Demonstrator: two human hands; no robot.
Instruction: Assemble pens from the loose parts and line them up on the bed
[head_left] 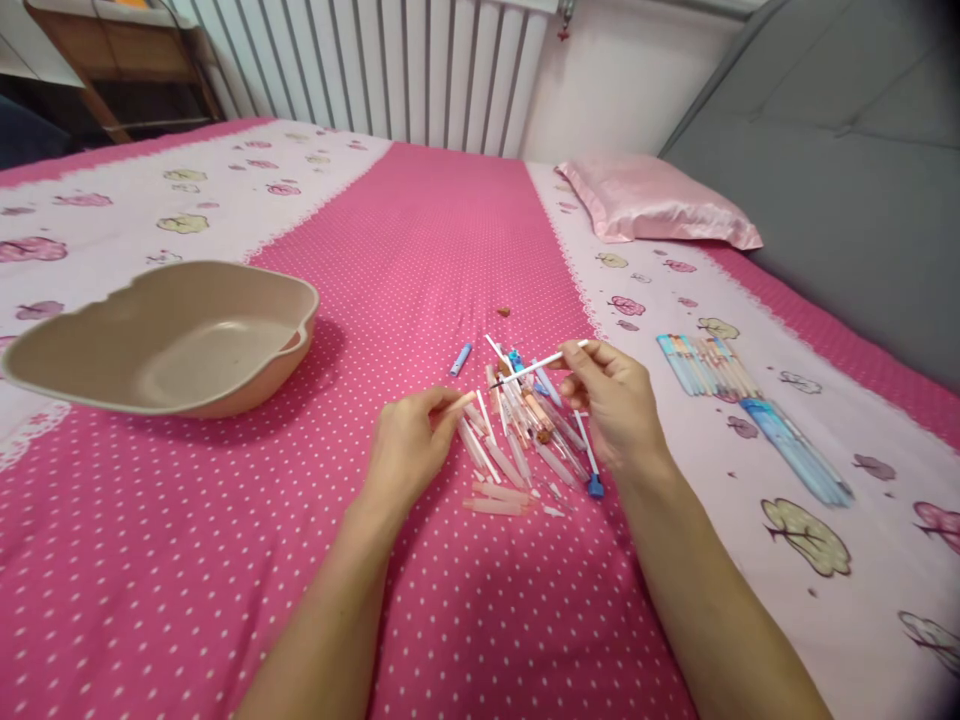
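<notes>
Between the thumb and fingers of my right hand is a slim white pen refill, its dark tip pointing left. My left hand pinches a short peach-coloured pen part, its open end toward the refill; the two pieces are apart. Below and between the hands lies a loose pile of pen parts: clear and pinkish barrels, white refills, coloured caps. A dark blue piece sits at the pile's right edge, by my right wrist. Off to the upper left of the pile rests a small lavender pen part.
A beige plastic basin stands on the left of the pink bedspread. To the right, assembled-looking pens lie in a row, with more pens beside them. A pink pillow and grey headboard are farther back.
</notes>
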